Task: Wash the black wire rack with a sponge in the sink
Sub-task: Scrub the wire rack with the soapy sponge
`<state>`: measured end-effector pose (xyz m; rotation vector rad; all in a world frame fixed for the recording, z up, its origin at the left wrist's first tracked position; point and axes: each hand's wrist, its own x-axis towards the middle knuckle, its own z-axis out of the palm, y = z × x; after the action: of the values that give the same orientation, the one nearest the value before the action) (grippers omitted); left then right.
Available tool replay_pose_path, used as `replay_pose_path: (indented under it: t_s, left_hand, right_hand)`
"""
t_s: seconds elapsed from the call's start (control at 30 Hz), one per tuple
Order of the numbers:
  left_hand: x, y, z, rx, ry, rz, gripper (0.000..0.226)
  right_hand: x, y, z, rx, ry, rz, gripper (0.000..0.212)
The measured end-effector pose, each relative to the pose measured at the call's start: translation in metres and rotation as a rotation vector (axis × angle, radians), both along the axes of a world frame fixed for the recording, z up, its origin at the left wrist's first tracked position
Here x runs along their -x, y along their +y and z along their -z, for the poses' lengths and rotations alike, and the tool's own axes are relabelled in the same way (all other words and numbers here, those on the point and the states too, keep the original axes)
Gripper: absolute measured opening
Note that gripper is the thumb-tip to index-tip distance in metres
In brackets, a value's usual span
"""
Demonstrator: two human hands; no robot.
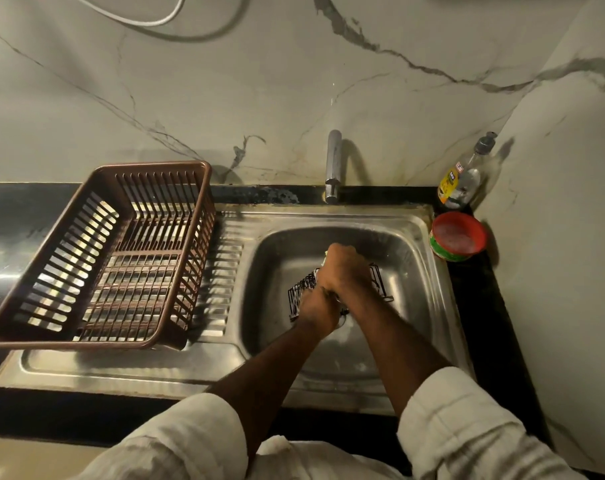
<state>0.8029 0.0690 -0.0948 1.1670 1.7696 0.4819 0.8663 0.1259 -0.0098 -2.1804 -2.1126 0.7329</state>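
- Black wire rack (pixel 302 293): lies low in the sink (pixel 415 258), about mid-basin. The hands cover its middle, and wires show to either side of them.
- Left hand (pixel 320 308): at the near-left part of the rack, fingers curled round its wires, steadying it.
- Right hand (pixel 342 268): clenched on top of the rack, toward the far side of the sink. A pale scrap at its far-left edge is probably the sponge (pixel 326 257), gripped in the fist; most of it is hidden.
- Progress, as a judgement: scrubbing is under way. No plain lather can be made out on the wires, so how much of the rack is already cleaned cannot be told. The rest of the scrubbing, the rinse and setting the rack aside look to be left.
- Tap (pixel 332 168): behind the sink, with no stream of water visible.
- Brown slatted basket (pixel 148 165): left of the sink on the steel drainboard (pixel 224 271), holding nothing; a likely place for the rack to drain.
- Red and green tub (pixel 458 235): just right of the sink on the black table (pixel 484 306), with pale soap inside.
- Clear bottle (pixel 463 178): behind the tub, in the back-right corner by the sink.
- Obstructions: none inside the sink. The tap spout overhangs its back edge, which matters if the rack is lifted.
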Motion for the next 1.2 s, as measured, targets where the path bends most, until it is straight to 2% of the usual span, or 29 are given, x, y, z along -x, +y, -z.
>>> replay_pose_path:
  t_s: [0.07,0.2,0.27,0.33,0.37,0.5,0.57,0.67,0.77,0.83,0.87,1.0,1.03,1.07,1.2]
  left_hand:
    - [0.003,0.004,-0.007,-0.023,0.050,-0.034,0.051]
    - [0.006,0.006,-0.017,-0.030,0.131,-0.010,0.042]
    - [0.005,0.006,-0.014,-0.027,0.141,-0.007,0.041]
    - [0.005,0.007,-0.012,-0.021,0.150,-0.017,0.037]
    - [0.006,0.008,-0.008,-0.024,0.152,-0.024,0.036]
    - [0.008,0.010,-0.013,-0.016,0.136,-0.032,0.035]
    - [0.008,0.009,-0.013,-0.018,0.133,-0.033,0.035]
    - [0.007,0.006,-0.014,-0.009,0.132,-0.003,0.037]
    - [0.003,0.005,-0.010,0.010,0.124,0.039,0.051]
    - [0.002,0.005,-0.007,0.015,0.136,0.041,0.051]
    - [0.002,0.005,-0.007,0.012,0.135,0.034,0.045]
    - [0.008,0.010,-0.017,-0.028,0.133,0.004,0.037]
    - [0.009,0.011,-0.017,-0.029,0.132,-0.003,0.037]
    - [0.011,0.012,-0.018,-0.030,0.134,-0.012,0.037]
    - [0.007,0.012,-0.014,-0.016,0.159,-0.020,0.038]
  right_hand:
    - [-0.008,0.007,0.012,0.042,0.216,0.098,0.019]
    - [-0.025,0.003,0.025,0.173,0.873,0.505,0.019]
    - [-0.034,0.000,0.029,0.154,1.017,0.608,0.019]
    - [-0.040,0.003,0.026,0.120,1.081,0.672,0.017]
    - [-0.044,0.006,0.023,0.065,1.025,0.661,0.016]
    - [-0.052,0.016,0.007,-0.194,0.514,0.400,0.008]
    - [-0.043,0.013,0.004,-0.192,0.364,0.296,0.009]
    - [-0.024,0.001,0.009,-0.075,0.173,0.197,0.021]
    - [-0.013,-0.007,0.011,-0.068,0.008,0.116,0.026]
    - [-0.015,-0.003,0.014,-0.046,0.017,0.113,0.027]
    - [-0.018,0.001,0.017,-0.009,0.085,0.140,0.027]
    - [-0.040,0.015,0.023,0.105,0.601,0.446,0.024]
    - [-0.047,0.018,0.022,0.090,0.673,0.499,0.021]
    - [-0.052,0.021,0.019,0.049,0.699,0.521,0.020]
    - [-0.063,0.030,0.004,-0.140,0.468,0.429,0.022]
